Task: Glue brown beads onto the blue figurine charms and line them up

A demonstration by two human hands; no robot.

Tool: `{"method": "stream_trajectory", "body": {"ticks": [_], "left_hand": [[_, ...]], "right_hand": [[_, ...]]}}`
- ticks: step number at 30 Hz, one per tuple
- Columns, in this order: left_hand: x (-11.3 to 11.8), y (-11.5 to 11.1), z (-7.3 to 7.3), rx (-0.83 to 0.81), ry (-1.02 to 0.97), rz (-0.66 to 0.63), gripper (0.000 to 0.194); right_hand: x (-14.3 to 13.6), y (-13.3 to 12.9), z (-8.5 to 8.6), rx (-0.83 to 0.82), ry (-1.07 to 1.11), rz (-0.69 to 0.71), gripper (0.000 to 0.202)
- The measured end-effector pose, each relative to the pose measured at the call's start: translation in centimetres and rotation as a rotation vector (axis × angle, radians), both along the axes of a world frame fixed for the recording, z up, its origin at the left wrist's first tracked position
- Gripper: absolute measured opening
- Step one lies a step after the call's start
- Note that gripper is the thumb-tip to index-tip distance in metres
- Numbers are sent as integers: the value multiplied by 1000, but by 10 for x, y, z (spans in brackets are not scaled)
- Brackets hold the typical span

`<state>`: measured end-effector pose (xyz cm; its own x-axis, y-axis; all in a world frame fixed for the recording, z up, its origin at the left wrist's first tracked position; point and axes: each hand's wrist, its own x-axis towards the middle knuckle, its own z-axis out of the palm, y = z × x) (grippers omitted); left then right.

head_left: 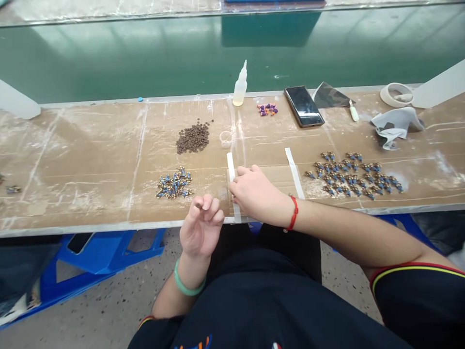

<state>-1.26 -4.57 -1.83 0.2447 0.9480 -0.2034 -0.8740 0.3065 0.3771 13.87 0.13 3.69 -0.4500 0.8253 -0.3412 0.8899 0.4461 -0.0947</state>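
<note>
My left hand [202, 227] is raised at the table's front edge, palm up, its thumb and index finger pinching a small brown disc [198, 206]. My right hand [250, 190] rests over the left side of a cardboard piece [269, 174], beside a white tape strip [231, 167]; its fingers are bent, and whatever is under them is hidden. A pile of small blue and gold figures [174, 184] lies just beyond my left hand. Farther back is a heap of brown discs [193, 137]. More blue and gold figures [348, 174] are spread out at the right.
A dropper bottle [240, 88] stands at the back, near purple and orange pieces [268, 109] and a phone [304, 106]. At the back right are a tape roll [396, 94], a crumpled cloth [395, 125] and a small white tool [353, 112]. A blue stool [98, 252] is below left.
</note>
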Motion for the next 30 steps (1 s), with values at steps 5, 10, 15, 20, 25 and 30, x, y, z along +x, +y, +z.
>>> {"method": "stream_trajectory", "body": {"ticks": [5,10,15,20,25,30], "left_hand": [[-2,0,1,25,30,24,23],[-3,0,-1,169,173,84,24],[1,-2,0,195,305,124,29],[8,-7,6,326,325,134,19],[13,-10,13,463,409,217,11],[17,-13,17,496,501,277,18]], "right_hand": [[-1,-10,-4,30,80,1,10],[12,-23,4,45,541,-92,11],[10,-42,6,-88,1325,-168,15],[-2,-59,-1,15,1528,-177,9],[1,-63,0,418,1297,-56,9],[3,-64,3,525,1237,-17,9]]}}
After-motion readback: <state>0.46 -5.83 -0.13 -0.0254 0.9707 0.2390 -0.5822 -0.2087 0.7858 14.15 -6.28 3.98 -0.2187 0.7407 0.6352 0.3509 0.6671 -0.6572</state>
